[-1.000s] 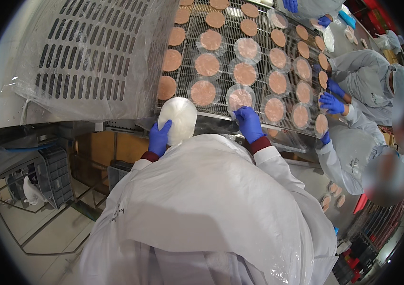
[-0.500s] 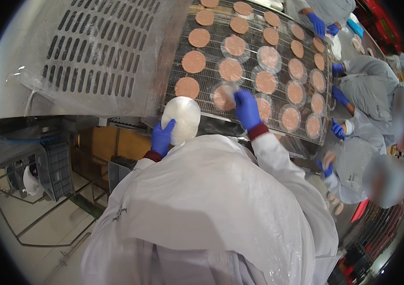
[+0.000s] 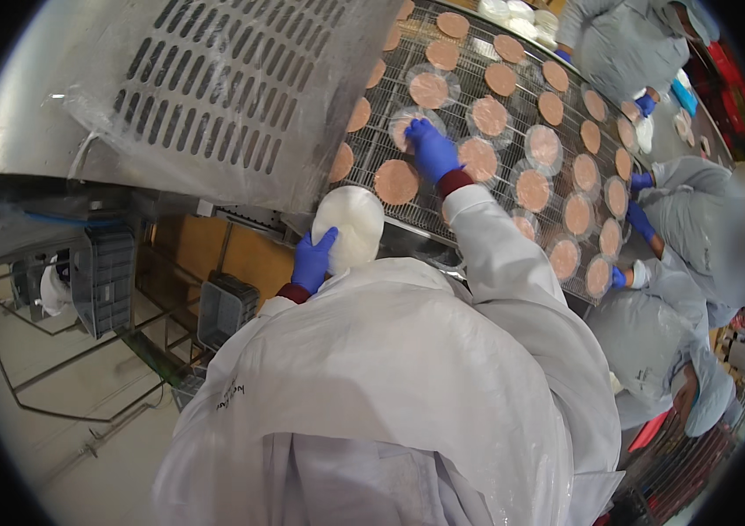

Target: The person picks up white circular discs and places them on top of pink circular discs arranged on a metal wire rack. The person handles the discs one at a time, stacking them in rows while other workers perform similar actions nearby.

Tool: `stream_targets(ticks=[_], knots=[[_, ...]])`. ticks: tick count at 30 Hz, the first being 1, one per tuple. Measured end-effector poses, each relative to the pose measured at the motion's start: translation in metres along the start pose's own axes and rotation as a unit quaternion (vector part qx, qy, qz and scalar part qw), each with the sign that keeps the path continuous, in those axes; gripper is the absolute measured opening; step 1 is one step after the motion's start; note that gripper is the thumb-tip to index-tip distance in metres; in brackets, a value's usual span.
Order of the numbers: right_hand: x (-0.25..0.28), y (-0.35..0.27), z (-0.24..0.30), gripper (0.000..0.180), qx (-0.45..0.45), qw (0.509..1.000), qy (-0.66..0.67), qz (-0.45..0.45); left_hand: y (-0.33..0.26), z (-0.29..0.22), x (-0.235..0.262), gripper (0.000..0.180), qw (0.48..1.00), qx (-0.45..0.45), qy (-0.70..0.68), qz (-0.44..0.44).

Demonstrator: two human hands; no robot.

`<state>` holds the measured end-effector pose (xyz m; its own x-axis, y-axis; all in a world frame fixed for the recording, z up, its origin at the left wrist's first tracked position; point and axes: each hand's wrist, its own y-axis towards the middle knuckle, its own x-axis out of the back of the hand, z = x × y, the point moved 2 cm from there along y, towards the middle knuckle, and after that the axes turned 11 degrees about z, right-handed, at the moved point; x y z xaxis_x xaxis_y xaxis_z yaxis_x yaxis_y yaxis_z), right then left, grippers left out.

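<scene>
My left hand (image 3: 311, 259), in a blue glove, grips a stack of round white sheets (image 3: 352, 230) by its left edge, thumb on top. The stack is held just off the conveyor's near edge. My right hand (image 3: 432, 151), gloved too, reaches over the wire-mesh conveyor (image 3: 442, 203). Its bunched fingertips are on a clear round sheet (image 3: 399, 138) that lies over a pink meat patty; the fingers partly hide both. A bare patty (image 3: 396, 181) lies just nearer to me. Farther right, several patties, such as one patty (image 3: 478, 160), have clear round sheets on them.
A slotted metal cover (image 3: 206, 83) under plastic stands left of the conveyor. Co-workers in pale gowns, one with a gloved hand (image 3: 641, 219), line the far right side. White stacks (image 3: 513, 13) lie at the far end. Grey crates (image 3: 225, 311) stand below left.
My right hand has moved forward and left, onto a patty farther up the conveyor. The patties have shifted in view, rightward. My left hand still holds the stack.
</scene>
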<state>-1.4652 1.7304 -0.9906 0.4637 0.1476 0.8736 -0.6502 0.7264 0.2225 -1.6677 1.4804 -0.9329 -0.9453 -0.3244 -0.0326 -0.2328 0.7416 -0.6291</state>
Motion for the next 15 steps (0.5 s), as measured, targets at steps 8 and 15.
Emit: stream_targets(ticks=[8,15], knots=[[-0.002,-0.072,0.051,0.020,-0.061,0.960,0.196,0.192,0.030,-0.006,-0.009,0.033,0.999,-0.005,-0.015,0.037],[0.082,-0.088,-0.106,0.032,-0.377,0.907,0.158,-0.105,0.043,-0.004,0.003,0.038,0.997,0.001,0.049,0.052]])
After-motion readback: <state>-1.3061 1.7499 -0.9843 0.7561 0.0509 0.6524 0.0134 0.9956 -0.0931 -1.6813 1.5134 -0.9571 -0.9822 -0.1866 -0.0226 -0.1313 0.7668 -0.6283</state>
